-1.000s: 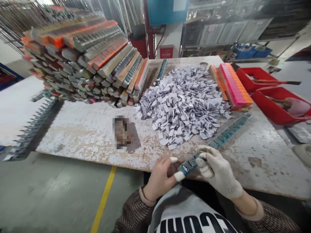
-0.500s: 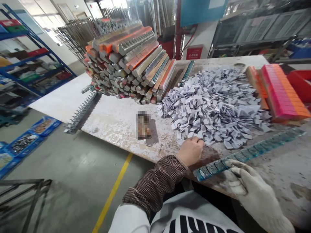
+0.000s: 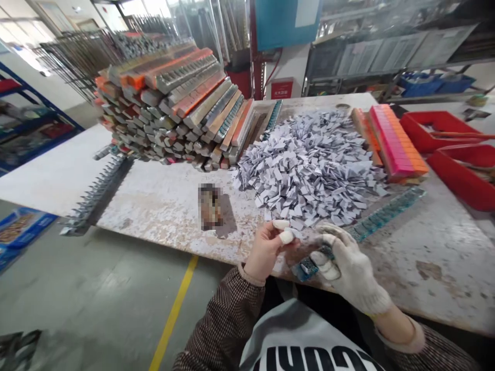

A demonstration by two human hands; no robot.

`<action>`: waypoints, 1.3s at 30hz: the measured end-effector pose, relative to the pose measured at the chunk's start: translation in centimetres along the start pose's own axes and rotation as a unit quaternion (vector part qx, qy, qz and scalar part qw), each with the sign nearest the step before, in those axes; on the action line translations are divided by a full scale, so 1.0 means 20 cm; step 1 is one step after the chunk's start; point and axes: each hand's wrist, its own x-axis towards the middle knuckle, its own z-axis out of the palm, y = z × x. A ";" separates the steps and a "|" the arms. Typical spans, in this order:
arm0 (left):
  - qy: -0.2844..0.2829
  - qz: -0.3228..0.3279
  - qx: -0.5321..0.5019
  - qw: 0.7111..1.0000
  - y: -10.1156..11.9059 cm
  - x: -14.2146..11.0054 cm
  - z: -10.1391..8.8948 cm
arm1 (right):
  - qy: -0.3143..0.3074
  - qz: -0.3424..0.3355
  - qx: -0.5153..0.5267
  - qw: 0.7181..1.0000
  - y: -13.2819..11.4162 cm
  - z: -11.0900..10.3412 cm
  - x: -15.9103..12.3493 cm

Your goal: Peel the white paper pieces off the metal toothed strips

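Note:
A long blue-green strip of small blocks [image 3: 382, 214] lies slanted across the table's front, its near end over the edge. My right hand [image 3: 346, 268], in a white knit glove, is closed around that near end. My left hand [image 3: 268, 247] is bare apart from white fingertip covers. It pinches a small white folded paper piece [image 3: 296, 233] just left of the strip's end. A big heap of the same white paper pieces [image 3: 309, 165] spreads over the table right behind both hands.
A tall stack of long strips [image 3: 174, 103] fills the table's back left. A pink and orange block row [image 3: 396, 141] lies right of the heap, with red bins [image 3: 456, 154] beyond. A toothed metal rail [image 3: 95, 193] rests at the left. A yellow floor line [image 3: 174, 309] runs below.
My left hand came back from the paper heap to the strip's near end, now pinching a paper piece. My right hand stays closed on the strip. The camera swung slightly right.

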 end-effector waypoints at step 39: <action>-0.031 0.215 0.541 0.812 -0.33 -0.29 -0.09 | -0.233 -0.067 -0.065 0.968 0.03 0.00 0.03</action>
